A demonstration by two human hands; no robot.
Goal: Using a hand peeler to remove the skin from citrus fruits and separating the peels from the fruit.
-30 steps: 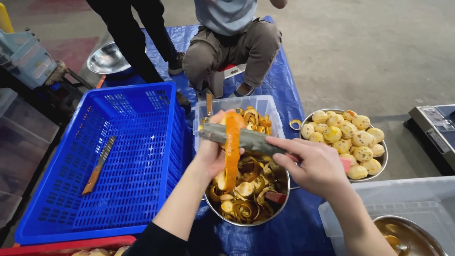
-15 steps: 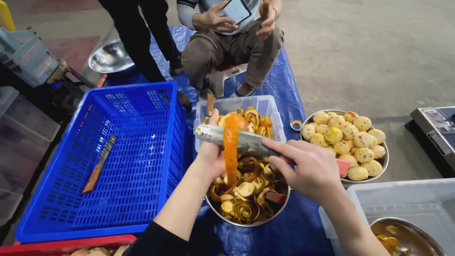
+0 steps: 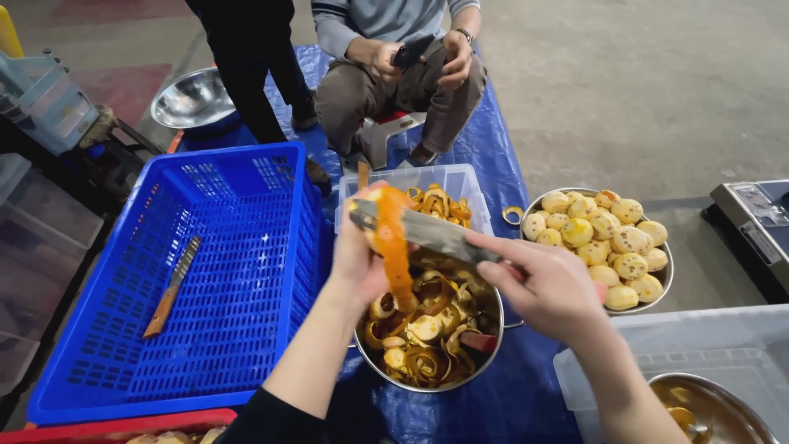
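Since the earlier frames the seated person across the tarp has brought both hands up around a dark phone [image 3: 413, 51], and the peel hanging from the fruit has lengthened a little, while the peeling hands hold much the same spot above the bowl. From where I stand, the left hand [image 3: 359, 255] is curled closed around an orange fruit [image 3: 383, 215], fingers wrapped behind it so only its top and front show. A long ribbon of orange peel [image 3: 400, 263] hangs straight down from the fruit toward the steel bowl of peels [image 3: 426, 333] beneath. The right hand [image 3: 549, 284] is closed on the handle end of a long knife [image 3: 427, 233]; its grey blade lies across the fruit, pointing left, edge against the skin. Just behind the bowl sits a clear plastic tub [image 3: 460, 182] with more curled peels in it. To the right, well apart from the hands, a steel bowl of peeled yellow fruit [image 3: 602, 247] rests on the blue tarp [image 3: 493, 144]. To the left a blue plastic crate [image 3: 197, 279] holds a second knife with a wooden handle [image 3: 173, 286], lying alone on its mesh floor. Another steel bowl [image 3: 194, 99] sits on the floor beyond the crate, near a standing person's legs.
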